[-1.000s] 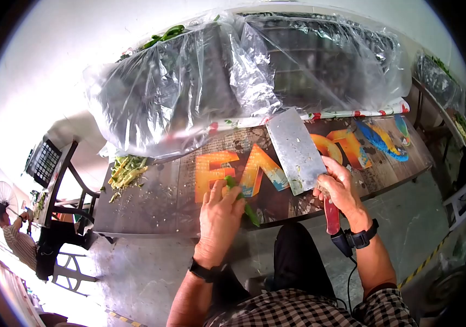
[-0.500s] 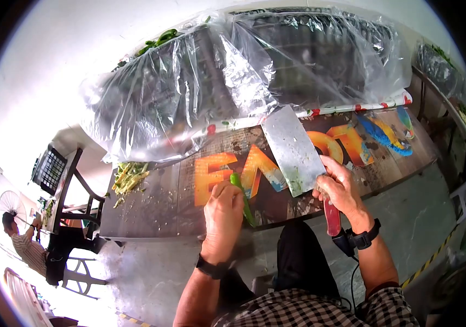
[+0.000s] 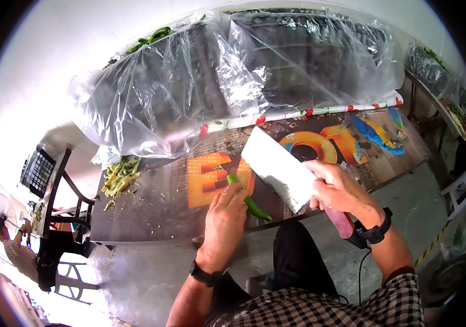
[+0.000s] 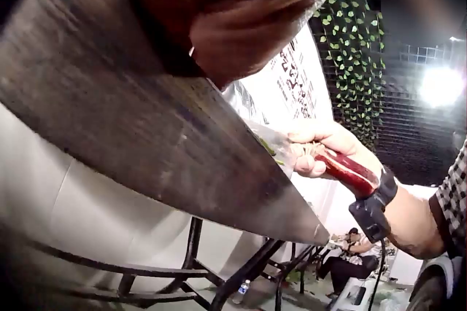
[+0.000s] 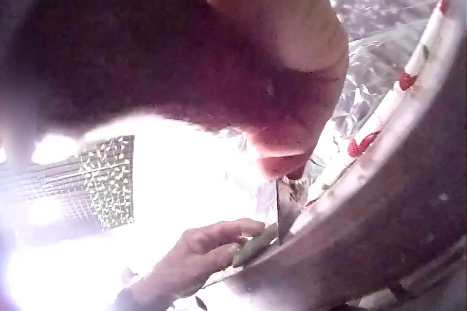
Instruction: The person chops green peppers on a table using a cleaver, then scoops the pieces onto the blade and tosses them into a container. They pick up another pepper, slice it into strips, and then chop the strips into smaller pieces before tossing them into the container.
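Observation:
In the head view my left hand (image 3: 223,222) holds a long green chili pepper (image 3: 257,209) down on the printed table (image 3: 146,212), near its front edge. The pepper's two ends show past the fingers. My right hand (image 3: 340,188) grips a cleaver by its red handle (image 3: 340,222). Its broad blade (image 3: 277,170) slants up and left over the table, just right of the pepper. From the right wrist, the left hand's fingers and thumb close about the pepper (image 5: 255,247), with the blade (image 5: 287,212) beside it. The tabletop's underside hides the pepper in the left wrist view.
A heap of yellow-green pepper scraps (image 3: 119,179) lies at the table's left end. Along the back, clear plastic sheeting (image 3: 151,92) covers dark crates, with green peppers (image 3: 154,38) on top. Another person (image 3: 23,253) sits working at the far left.
The cleaver has swung left and down toward the pepper, its blade now bright with glare. My left hand has shifted over the pepper, whose near end now points more to the right.

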`<act>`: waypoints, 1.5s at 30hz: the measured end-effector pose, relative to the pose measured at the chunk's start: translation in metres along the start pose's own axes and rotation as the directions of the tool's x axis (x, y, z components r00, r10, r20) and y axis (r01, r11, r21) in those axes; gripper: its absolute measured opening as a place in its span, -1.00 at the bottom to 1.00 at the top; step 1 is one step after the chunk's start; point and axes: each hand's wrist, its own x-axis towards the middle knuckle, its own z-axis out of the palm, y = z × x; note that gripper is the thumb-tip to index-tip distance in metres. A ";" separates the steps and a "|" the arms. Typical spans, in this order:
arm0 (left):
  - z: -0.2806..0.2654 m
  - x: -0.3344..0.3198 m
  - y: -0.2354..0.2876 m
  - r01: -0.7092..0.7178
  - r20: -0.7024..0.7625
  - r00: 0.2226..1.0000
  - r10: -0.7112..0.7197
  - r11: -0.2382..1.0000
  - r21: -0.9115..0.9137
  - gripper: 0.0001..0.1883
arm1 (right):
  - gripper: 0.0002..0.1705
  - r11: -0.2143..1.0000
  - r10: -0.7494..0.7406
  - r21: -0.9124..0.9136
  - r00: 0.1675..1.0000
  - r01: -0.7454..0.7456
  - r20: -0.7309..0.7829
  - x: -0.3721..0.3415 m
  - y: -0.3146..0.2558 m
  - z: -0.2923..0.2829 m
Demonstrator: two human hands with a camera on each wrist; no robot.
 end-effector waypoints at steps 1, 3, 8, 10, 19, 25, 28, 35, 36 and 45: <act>0.001 -0.001 0.000 0.009 -0.032 0.999 -0.009 1.000 0.003 -0.63 | -0.49 0.999 0.003 -0.038 0.999 -0.001 0.039 0.003 -0.006 0.003; 0.002 -0.003 0.000 0.038 -0.048 0.998 -0.041 0.998 -0.054 -0.63 | -0.48 0.993 0.006 -0.114 0.993 0.008 0.120 0.010 -0.017 0.009; 0.000 -0.013 -0.013 0.025 -0.156 0.988 -0.025 1.000 -0.003 -0.69 | -0.54 0.936 -0.225 -0.228 0.953 0.270 0.204 0.026 -0.032 0.037; -0.009 -0.015 -0.022 0.050 -0.197 0.979 -0.046 0.999 0.013 -0.70 | -0.60 0.931 -0.198 -0.256 0.948 0.262 0.248 0.033 -0.049 0.049; -0.026 -0.025 -0.041 0.157 -0.282 0.949 -0.138 0.987 0.045 -0.85 | -0.52 0.860 -0.345 -0.308 0.908 0.407 0.238 0.067 -0.052 0.068; -0.024 -0.027 -0.046 0.123 -0.286 0.952 -0.113 0.992 0.017 -0.86 | -0.51 0.925 -0.226 -0.252 0.944 0.286 0.240 0.052 -0.065 0.058; -0.027 -0.027 -0.043 0.168 -0.278 0.946 -0.167 0.986 -0.019 -0.84 | -0.52 0.930 -0.202 -0.256 0.948 0.265 0.248 0.052 -0.068 0.058; -0.031 -0.029 -0.046 0.142 -0.266 0.953 -0.146 0.989 -0.036 -0.85 | -0.53 0.953 -0.124 -0.228 0.943 0.200 0.309 0.055 -0.078 0.060; -0.031 -0.029 -0.046 0.141 -0.265 0.953 -0.145 0.989 -0.034 -0.86 | -0.50 0.947 -0.105 -0.254 0.940 0.194 0.326 0.056 -0.079 0.060; -0.029 -0.030 -0.046 0.168 -0.289 0.940 -0.182 0.983 -0.072 -0.86 | -0.52 0.957 -0.080 -0.233 0.932 0.170 0.354 0.065 -0.093 0.057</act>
